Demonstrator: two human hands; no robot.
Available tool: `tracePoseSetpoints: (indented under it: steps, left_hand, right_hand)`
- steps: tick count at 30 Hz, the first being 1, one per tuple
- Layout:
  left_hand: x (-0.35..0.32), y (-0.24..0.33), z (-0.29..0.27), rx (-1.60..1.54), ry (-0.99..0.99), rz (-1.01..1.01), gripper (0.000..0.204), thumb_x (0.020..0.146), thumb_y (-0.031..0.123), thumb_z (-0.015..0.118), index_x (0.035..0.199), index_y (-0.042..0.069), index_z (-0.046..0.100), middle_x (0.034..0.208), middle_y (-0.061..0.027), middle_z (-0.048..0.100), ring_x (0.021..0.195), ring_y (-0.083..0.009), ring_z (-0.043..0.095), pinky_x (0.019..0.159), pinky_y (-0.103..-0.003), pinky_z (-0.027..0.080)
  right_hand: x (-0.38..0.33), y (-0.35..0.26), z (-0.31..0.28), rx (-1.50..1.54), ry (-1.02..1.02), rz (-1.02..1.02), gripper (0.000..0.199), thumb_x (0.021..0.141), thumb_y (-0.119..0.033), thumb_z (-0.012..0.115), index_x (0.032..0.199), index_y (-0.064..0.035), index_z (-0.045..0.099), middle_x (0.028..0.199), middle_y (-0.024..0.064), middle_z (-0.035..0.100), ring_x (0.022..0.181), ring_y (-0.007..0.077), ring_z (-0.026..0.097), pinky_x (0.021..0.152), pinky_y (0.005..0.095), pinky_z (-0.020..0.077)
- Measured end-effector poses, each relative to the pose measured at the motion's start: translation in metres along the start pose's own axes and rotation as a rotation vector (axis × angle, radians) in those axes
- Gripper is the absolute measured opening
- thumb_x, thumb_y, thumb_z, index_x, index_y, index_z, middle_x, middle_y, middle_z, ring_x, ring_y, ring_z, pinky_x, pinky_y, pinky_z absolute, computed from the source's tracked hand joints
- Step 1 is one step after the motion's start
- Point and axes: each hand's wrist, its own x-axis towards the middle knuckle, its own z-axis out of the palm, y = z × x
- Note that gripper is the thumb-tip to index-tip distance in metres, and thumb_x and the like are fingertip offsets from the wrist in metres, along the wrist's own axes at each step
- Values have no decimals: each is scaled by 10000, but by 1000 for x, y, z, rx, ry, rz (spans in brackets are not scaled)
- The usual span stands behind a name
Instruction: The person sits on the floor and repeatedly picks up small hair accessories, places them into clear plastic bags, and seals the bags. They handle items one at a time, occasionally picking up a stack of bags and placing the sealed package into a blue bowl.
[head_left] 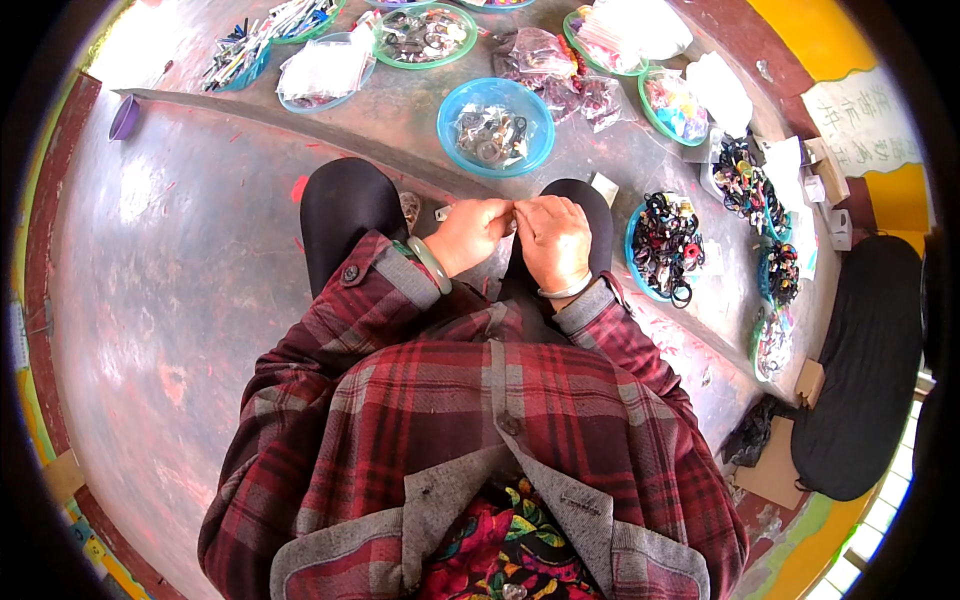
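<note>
My left hand (466, 237) and my right hand (556, 240) meet at the fingertips between my knees. Both are closed in a pinch, and whatever they hold is too small and too covered to name. A pale green bangle (430, 266) circles my left wrist; a silvery bangle (567, 288) is on the right one. Just beyond my hands stands a round blue basin (449, 142) with small clear packets (492, 136) in it. To the right of my right knee, another blue basin (634, 262) is heaped with black, looped pieces that look like hair ties (670, 240).
Along the far side stand a green basin (468, 48) of small items, a blue basin (287, 101) topped with white bags, and a basket of pens (236, 55). Plastic bags (545, 60) lie beyond the near basin. A raised ledge (290, 130) crosses the floor. A black cushion-like shape (868, 370) lies right.
</note>
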Motion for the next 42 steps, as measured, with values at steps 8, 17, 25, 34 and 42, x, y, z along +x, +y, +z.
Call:
tracePoseSetpoints:
  steps: [8, 17, 25, 34, 42]
  left_hand:
    - [-1, -1, 3, 181, 18, 142, 162, 771, 39, 529, 919, 15, 589, 820, -219, 578, 773, -392, 554, 632, -383, 462]
    - [-1, -6, 5, 233, 20, 182, 164, 747, 19, 524, 899, 5, 585, 805, -215, 580, 774, -391, 553, 644, -399, 455]
    - [-2, -4, 2, 284, -26, 166, 161, 749, 18, 515, 894, 7, 584, 799, -215, 578, 772, -397, 547, 643, -410, 450]
    - [-1, -8, 6, 228, -5, 166, 125, 754, 33, 515, 861, 5, 571, 788, -214, 573, 761, -398, 547, 625, -415, 444]
    - [-3, -2, 2, 310, -19, 170, 76, 757, 60, 515, 790, 3, 554, 753, -208, 569, 741, -395, 542, 623, -418, 441]
  right_hand:
    - [-3, -1, 4, -71, -73, -27, 46, 663, -100, 584, 700, -88, 560, 705, 52, 532, 702, 236, 533, 628, 361, 410]
    - [-4, -2, 3, 26, -71, 48, 58, 645, -96, 597, 689, -84, 560, 705, 60, 529, 709, 254, 527, 631, 368, 410]
    - [-1, -2, -1, -17, -138, 23, 38, 659, -96, 580, 691, -82, 563, 705, 73, 531, 722, 262, 533, 641, 371, 408]
    - [-5, 1, 3, 52, -119, 94, 47, 653, -106, 582, 683, -82, 554, 709, 76, 533, 727, 268, 532, 638, 379, 406]
    - [0, -4, -2, -135, -184, -66, 67, 645, -120, 578, 648, -98, 515, 679, 63, 509, 704, 249, 522, 621, 369, 387]
